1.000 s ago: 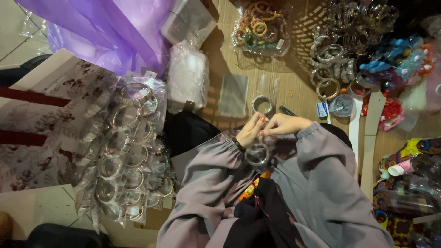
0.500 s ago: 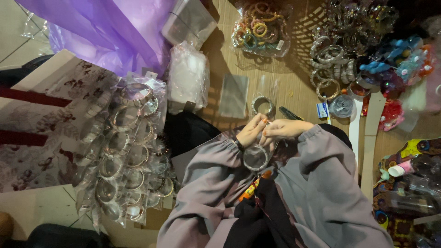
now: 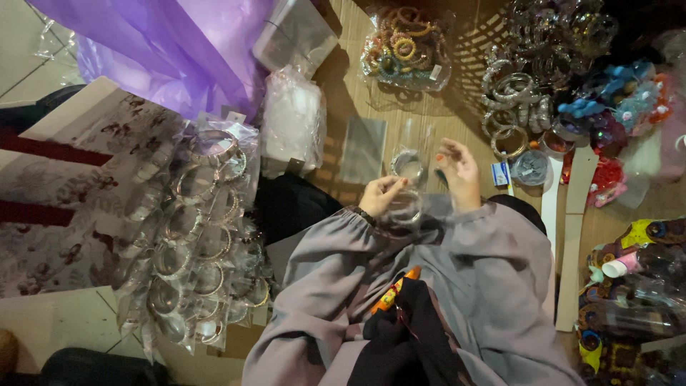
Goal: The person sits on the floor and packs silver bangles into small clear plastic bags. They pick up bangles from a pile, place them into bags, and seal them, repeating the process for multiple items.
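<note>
My left hand (image 3: 380, 194) pinches the edge of a small clear plastic bag with a silvery bangle (image 3: 407, 207) inside it, held just above my grey sleeves. Raised beside it, my right hand (image 3: 457, 171) has its fingers spread and holds nothing that I can make out. On the wooden floor just beyond my hands lies another bagged bangle (image 3: 409, 163), next to a flat empty clear bag (image 3: 363, 149).
A heap of bagged bangles (image 3: 193, 243) lies at my left. Purple plastic sheet (image 3: 179, 50) and a white bag bundle (image 3: 293, 121) sit beyond. Colourful hair ties (image 3: 407, 46), loose bangles (image 3: 514, 93) and trinkets (image 3: 607, 107) crowd the right.
My hands have come apart: the right hand lifted off the bagged bangle and opened, while the left hand keeps hold of it.
</note>
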